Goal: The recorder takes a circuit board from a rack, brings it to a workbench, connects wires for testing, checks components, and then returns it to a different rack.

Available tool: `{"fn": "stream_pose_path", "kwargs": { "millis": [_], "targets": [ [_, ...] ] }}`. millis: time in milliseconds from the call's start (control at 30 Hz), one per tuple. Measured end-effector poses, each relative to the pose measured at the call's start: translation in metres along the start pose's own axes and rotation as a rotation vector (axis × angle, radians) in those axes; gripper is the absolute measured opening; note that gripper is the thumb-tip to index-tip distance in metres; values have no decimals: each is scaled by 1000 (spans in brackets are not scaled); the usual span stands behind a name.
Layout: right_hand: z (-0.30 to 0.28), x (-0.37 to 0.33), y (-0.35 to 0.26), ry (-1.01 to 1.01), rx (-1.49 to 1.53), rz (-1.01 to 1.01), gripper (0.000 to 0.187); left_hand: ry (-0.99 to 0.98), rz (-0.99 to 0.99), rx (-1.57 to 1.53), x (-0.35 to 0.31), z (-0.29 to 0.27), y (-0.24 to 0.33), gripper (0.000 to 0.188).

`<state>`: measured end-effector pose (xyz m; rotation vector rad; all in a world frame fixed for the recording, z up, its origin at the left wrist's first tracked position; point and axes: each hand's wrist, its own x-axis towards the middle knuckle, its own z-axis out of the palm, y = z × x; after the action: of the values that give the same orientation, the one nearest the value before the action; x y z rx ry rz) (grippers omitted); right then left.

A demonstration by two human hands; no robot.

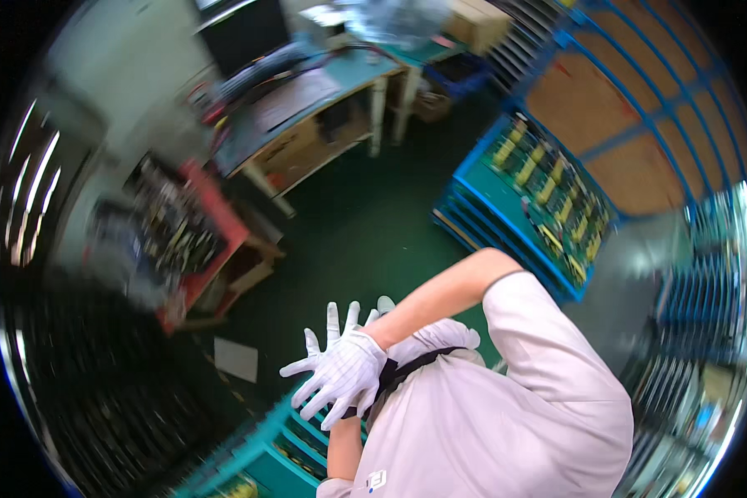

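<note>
Both my hands wear white gloves and overlap in front of my body, near the lower middle. My right hand (344,373) lies across my left hand, its fingers apart and pointing down to the left. Behind it, my left hand (333,326) shows mainly its spread fingers, pointing up and to the left; its palm and part of its wrist are hidden. No object shows in either hand. A black band (388,373) is visible beside the right wrist. Closest below the hands is a teal cart (266,465) with bars along its edge.
At the right stands a blue rack trolley (465,178) carrying several green circuit boards (548,195) with yellow parts. A worktable (349,75) is at the back. To the left is a red-edged stand (216,203) piled with parts. A white sheet (236,358) lies on the green floor.
</note>
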<state>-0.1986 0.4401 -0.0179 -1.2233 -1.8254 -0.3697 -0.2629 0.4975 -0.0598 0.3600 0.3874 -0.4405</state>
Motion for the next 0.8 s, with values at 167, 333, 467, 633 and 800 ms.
{"fn": "stream_pose_path", "kwargs": {
  "millis": [167,333,467,633,800],
  "targets": [
    [-122,-52,-8,-105,-184,159,54,-14,-324,80,96,78,-19,82],
    [-201,-94,-13,-8,-414,323,53,33,-633,156,171,154,-42,88],
    [-225,-120,9,257,-568,411,55,100,-781,276,255,189,-92,91],
    [-291,-178,16,421,-846,805,57,-178,-843,472,349,195,-118,93],
    [-346,-274,-33,718,-1053,1568,43,-46,-889,615,454,202,-131,112]
  ]
}}
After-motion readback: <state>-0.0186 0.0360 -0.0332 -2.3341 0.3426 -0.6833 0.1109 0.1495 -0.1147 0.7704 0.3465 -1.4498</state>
